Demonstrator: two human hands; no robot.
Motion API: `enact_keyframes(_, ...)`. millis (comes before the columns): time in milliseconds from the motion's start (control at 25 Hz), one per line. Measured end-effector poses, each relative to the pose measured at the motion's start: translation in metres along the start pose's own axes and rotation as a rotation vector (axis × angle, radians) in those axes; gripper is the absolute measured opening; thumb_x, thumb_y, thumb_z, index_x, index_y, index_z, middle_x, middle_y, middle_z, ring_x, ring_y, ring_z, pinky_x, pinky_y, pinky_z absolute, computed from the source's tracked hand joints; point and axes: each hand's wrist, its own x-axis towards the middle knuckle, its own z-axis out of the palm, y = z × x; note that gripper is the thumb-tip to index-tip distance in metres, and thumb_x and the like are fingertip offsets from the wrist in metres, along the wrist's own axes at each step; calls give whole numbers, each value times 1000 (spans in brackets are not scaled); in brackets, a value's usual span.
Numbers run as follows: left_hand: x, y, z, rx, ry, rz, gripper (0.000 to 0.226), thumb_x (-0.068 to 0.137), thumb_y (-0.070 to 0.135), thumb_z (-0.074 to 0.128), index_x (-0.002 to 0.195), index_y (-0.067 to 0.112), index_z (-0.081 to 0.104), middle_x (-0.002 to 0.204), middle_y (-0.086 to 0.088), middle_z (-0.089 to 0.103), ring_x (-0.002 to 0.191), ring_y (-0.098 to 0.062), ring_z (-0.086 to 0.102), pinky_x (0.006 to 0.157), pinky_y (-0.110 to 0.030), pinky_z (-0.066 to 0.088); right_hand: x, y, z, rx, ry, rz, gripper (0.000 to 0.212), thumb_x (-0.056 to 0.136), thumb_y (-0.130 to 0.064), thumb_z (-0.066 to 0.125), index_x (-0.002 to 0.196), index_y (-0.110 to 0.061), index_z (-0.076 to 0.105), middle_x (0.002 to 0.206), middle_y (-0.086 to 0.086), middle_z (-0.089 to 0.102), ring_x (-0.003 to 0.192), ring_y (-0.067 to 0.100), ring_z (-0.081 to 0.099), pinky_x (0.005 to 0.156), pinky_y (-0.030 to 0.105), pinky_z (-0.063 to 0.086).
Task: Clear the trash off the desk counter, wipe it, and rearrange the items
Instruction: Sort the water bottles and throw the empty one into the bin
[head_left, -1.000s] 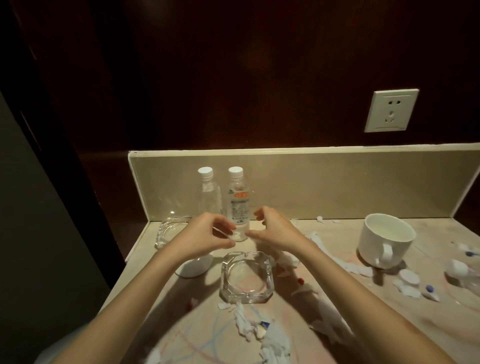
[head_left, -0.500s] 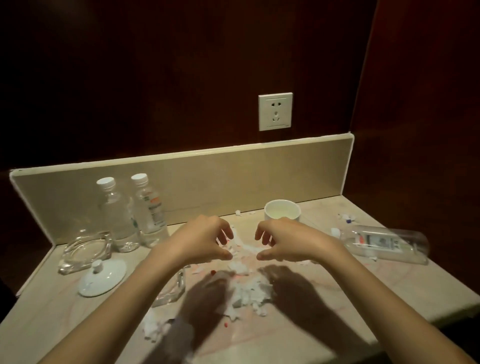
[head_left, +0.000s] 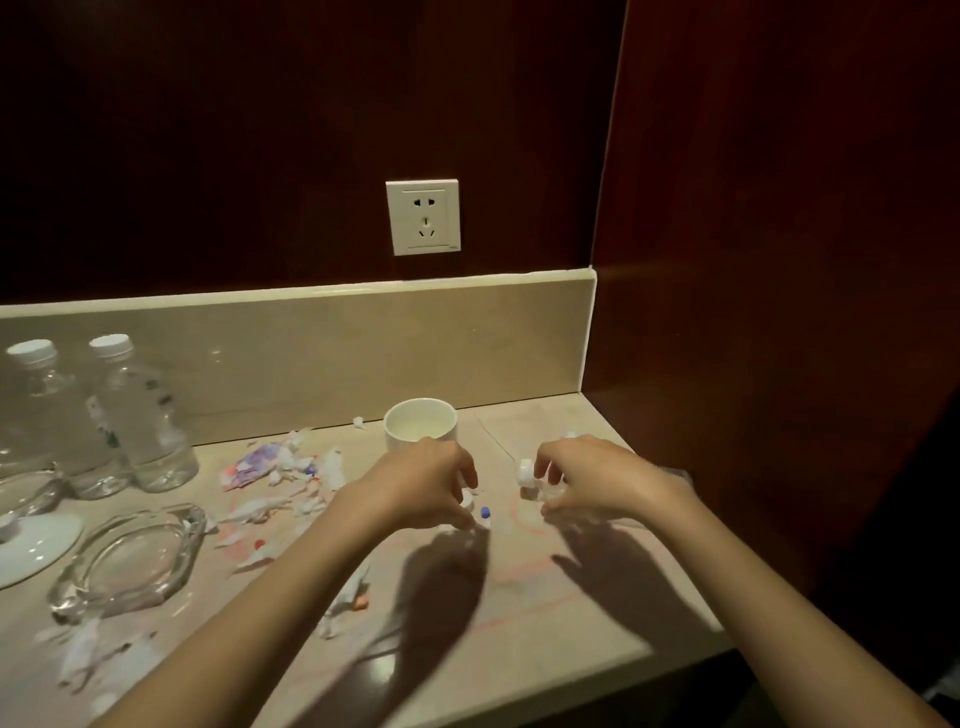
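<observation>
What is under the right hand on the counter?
The right hand covers a clear bottle lying on its side; only its white-capped neck shows by the fingers, and a sliver of its body past the wrist. The counter beneath is hidden.

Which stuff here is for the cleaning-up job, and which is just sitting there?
For the job:
- torn paper scraps
- tipped-over bottle under the right hand
- small blue-tipped bit by the left hand
- white cup, glass ashtray, white lid, two upright bottles to rearrange

Just there:
- wall socket
- dark wood wall
</observation>
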Motion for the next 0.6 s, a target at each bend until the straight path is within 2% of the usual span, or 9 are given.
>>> enact_keyframes(240,22,19,9,32,-58,-11,44,77,33,75,117,20,61,104,8,72,100,-12,61,80,-27,48,2,48,-1,-132,48,147,64,76,-26,73,131,-17,43,127,5,46,118,24,43,93,40,44)
enact_keyframes(360,23,16,9,24,-74,-15,44,77,32,75,116,20,61,104,8,72,98,-12,60,80,-25,47,6,57,8,-206,7,205,63,75,-27,74,129,-16,43,128,5,48,117,25,44,93,40,43)
enact_keyframes(480,21,12,9,-36,-89,-17,46,77,30,76,119,18,61,103,6,72,90,-11,61,72,-23,46,10,61,12,-246,-1,212,63,74,-31,76,127,-17,45,126,3,50,115,24,48,89,37,43)
enact_keyframes(600,16,8,2,-182,-118,-23,50,78,27,77,123,16,57,104,5,72,75,-5,59,63,-19,51,14,60,6,-125,60,214,64,72,-40,77,124,-18,47,122,1,54,109,22,53,88,36,47)
